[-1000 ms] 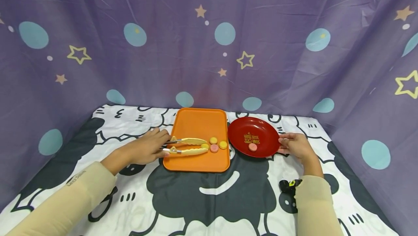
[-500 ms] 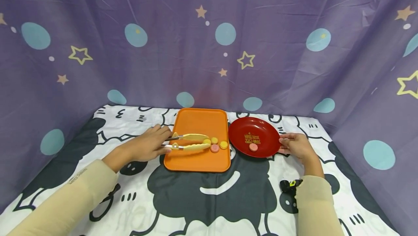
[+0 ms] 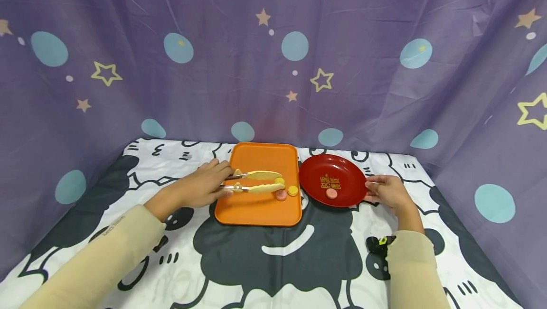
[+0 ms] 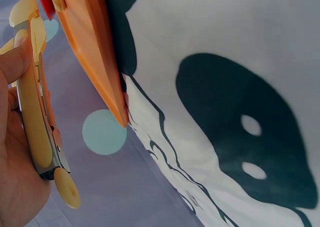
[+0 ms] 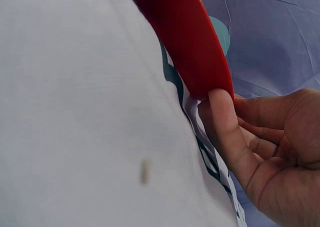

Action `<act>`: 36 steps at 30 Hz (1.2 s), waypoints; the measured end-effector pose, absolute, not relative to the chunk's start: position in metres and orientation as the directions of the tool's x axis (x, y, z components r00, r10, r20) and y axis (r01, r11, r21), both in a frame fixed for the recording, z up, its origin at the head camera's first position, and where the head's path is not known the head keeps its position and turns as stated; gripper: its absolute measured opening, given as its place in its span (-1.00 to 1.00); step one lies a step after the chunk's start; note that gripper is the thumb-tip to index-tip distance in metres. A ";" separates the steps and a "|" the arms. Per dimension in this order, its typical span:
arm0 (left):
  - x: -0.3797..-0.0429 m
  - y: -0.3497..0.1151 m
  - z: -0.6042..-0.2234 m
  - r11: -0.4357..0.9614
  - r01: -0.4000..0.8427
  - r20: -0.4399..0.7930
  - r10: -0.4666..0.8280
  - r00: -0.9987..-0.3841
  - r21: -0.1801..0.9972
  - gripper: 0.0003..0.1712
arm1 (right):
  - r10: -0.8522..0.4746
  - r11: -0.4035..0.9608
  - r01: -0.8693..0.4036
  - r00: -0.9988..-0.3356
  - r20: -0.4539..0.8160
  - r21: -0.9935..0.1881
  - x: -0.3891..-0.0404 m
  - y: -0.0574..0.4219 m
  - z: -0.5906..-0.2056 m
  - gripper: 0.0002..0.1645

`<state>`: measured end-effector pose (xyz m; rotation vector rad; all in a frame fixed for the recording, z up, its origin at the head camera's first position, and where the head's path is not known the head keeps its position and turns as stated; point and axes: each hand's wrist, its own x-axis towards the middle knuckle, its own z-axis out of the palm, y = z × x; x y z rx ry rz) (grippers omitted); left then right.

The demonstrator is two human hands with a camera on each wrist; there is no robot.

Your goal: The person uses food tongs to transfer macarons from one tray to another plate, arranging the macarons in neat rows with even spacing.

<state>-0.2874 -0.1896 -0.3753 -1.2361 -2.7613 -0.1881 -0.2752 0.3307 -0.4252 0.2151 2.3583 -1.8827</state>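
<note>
- Tongs with metal arms and pale yellow tips [image 3: 266,189] are lying across the centre of the head frame, pointing right; the left hand [image 3: 202,184] is gripping them, with only a narrow gap showing between the tips.
- At that gap a small round yellow piece [image 3: 279,181] is showing; whether the tips are pinching it, I cannot tell.
- An off-centre squeeze would probably be sending it slipping sideways, and the crowded neighbours are risking a nudge from the tips.
- Right of centre, the right hand [image 3: 388,191] is pinching the rim of a glossy red round plate [image 3: 311,172]; uneven lifting there could be tilting it and sliding its contents.
- An orange rectangular tray [image 3: 252,212], at centre, is holding a pink round piece [image 3: 281,195] and another yellow one [image 3: 293,190].
- The red plate, just beside it, is holding one pink disc [image 3: 331,193], low in its middle.
</note>
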 end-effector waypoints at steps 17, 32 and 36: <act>-0.296 -0.161 -0.372 0.648 0.754 0.155 0.738 -0.657 0.111 -0.51 | 0.033 0.203 0.185 -0.983 -0.182 -0.961 -0.272 0.329 -0.426 -0.54; -0.308 -0.128 -0.372 0.601 0.795 0.181 0.776 -0.604 0.076 -0.50 | 0.034 0.211 0.182 -0.983 -0.179 -0.960 -0.274 0.330 -0.426 -0.54; -0.310 -0.119 -0.370 0.592 0.805 0.167 0.789 -0.591 0.053 -0.49 | 0.038 0.212 0.189 -0.982 -0.185 -0.959 -0.275 0.330 -0.425 -0.54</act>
